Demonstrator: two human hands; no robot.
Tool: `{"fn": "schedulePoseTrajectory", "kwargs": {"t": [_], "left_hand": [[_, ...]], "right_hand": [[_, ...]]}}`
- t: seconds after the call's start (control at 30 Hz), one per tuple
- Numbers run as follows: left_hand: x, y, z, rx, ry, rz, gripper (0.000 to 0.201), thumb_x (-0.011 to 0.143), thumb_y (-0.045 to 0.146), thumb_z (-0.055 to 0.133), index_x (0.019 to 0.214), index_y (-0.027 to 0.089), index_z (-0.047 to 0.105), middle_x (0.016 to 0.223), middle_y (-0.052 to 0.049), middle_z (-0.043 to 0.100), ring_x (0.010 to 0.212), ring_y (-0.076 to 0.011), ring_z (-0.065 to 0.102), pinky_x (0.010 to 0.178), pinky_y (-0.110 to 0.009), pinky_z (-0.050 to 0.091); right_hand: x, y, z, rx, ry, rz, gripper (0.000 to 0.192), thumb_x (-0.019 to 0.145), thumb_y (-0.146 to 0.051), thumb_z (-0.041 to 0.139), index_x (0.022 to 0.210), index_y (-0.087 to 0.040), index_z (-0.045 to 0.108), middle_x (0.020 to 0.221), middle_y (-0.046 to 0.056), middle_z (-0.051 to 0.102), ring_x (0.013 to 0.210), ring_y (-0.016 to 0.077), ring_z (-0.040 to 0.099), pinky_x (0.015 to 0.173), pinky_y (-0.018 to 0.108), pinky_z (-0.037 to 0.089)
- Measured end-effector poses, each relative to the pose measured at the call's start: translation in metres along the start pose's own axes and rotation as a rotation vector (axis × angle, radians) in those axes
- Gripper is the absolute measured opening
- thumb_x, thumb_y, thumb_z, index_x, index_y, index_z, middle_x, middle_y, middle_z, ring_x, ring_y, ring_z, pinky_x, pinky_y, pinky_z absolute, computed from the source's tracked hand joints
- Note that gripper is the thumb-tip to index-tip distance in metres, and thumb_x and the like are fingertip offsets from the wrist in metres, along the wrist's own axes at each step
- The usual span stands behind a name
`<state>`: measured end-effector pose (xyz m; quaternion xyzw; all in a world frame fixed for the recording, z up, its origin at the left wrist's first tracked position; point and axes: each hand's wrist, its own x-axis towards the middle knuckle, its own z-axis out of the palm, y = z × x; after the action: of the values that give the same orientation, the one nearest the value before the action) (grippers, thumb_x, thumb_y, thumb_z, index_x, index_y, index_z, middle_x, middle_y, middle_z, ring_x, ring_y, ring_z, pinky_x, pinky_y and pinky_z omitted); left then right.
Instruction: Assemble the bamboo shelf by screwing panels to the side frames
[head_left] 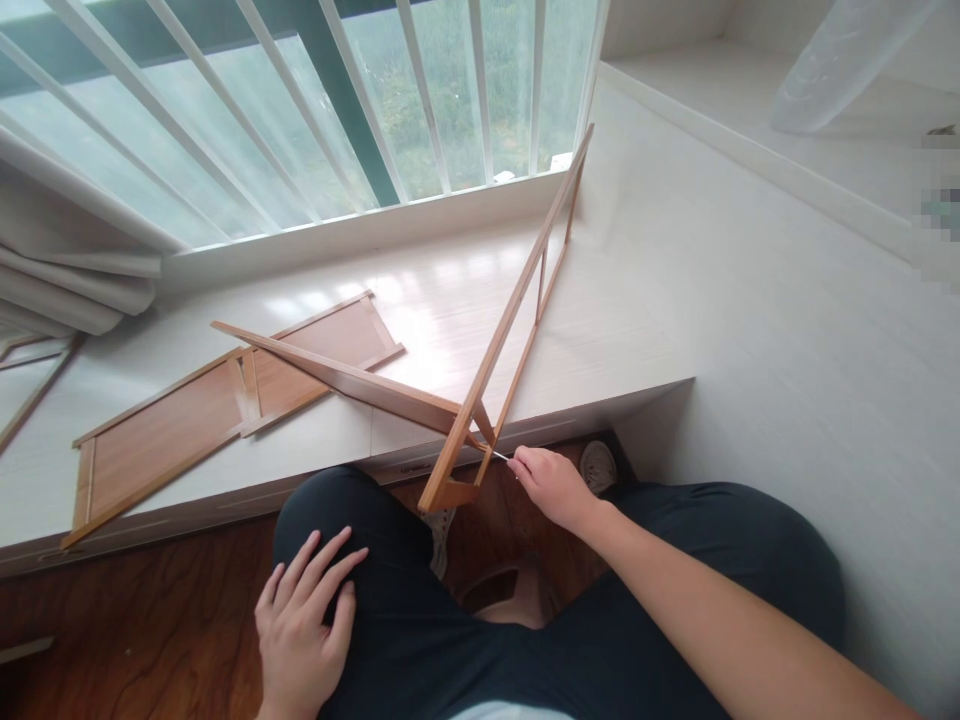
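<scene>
I sit facing a pale window ledge [450, 300] that runs below a barred window [300, 110]. My right hand [551, 485] reaches forward to the ledge's front edge, its grip narrow, fingers pinched on a thin metal tool [499, 455] whose tip meets the lower corner of a wooden frame [502, 340]. The frame stands tilted, its long rails rising from that corner up to the wall on the right. A wooden slat [337, 375] runs from the same corner leftward, slanting just above the ledge. Beneath it, flat on the ledge, lies a wooden panel [187, 410]. My left hand [304, 620] rests flat on my left thigh, fingers spread, its grip wide and holding nothing. Folded curtains [67, 270] hang at the far left. Dark wood floor [150, 620] shows below the ledge.
</scene>
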<state>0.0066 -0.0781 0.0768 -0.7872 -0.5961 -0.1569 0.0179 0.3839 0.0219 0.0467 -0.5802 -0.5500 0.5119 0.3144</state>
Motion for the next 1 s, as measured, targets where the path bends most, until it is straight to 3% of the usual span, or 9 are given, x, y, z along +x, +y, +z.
{"fn": "schedulePoseTrajectory", "kwargs": {"t": [0.3, 0.47, 0.73, 1.0], "left_hand": [[0.002, 0.003, -0.001, -0.014, 0.006, -0.02, 0.033, 0.091, 0.026, 0.055, 0.119, 0.034, 0.071, 0.143, -0.003, 0.067, 0.148, -0.0299, 0.047, 0.124, -0.053, 0.025], [0.003, 0.003, -0.002, -0.012, 0.003, -0.018, 0.033, 0.092, 0.026, 0.055, 0.12, 0.034, 0.071, 0.143, -0.003, 0.067, 0.148, -0.0292, 0.046, 0.124, -0.053, 0.025], [0.0, 0.001, -0.001, -0.019, -0.003, -0.034, 0.034, 0.09, 0.026, 0.056, 0.119, 0.035, 0.072, 0.143, -0.002, 0.067, 0.148, -0.0295, 0.047, 0.125, -0.052, 0.024], [0.001, 0.001, -0.001, -0.002, -0.001, -0.02, 0.033, 0.091, 0.027, 0.055, 0.12, 0.035, 0.071, 0.144, -0.002, 0.067, 0.148, -0.0285, 0.046, 0.124, -0.053, 0.026]], "right_hand": [[0.007, 0.008, 0.012, 0.445, -0.217, 0.193, 0.047, 0.089, -0.066, 0.055, 0.071, -0.024, 0.043, 0.056, -0.005, 0.042, 0.049, 0.0122, 0.041, 0.053, 0.028, 0.037], [0.007, 0.008, 0.011, 0.598, -0.268, 0.255, 0.049, 0.082, -0.068, 0.062, 0.074, -0.023, 0.045, 0.057, -0.007, 0.04, 0.05, 0.0112, 0.044, 0.052, 0.027, 0.039], [0.009, 0.013, 0.014, 0.529, -0.198, 0.221, 0.046, 0.085, -0.063, 0.062, 0.069, -0.023, 0.047, 0.052, -0.006, 0.044, 0.046, 0.0107, 0.04, 0.049, 0.026, 0.035], [0.009, 0.016, 0.014, 0.294, -0.101, 0.101, 0.046, 0.091, -0.058, 0.06, 0.063, -0.023, 0.048, 0.052, -0.004, 0.048, 0.05, 0.0123, 0.042, 0.055, 0.029, 0.034]]}}
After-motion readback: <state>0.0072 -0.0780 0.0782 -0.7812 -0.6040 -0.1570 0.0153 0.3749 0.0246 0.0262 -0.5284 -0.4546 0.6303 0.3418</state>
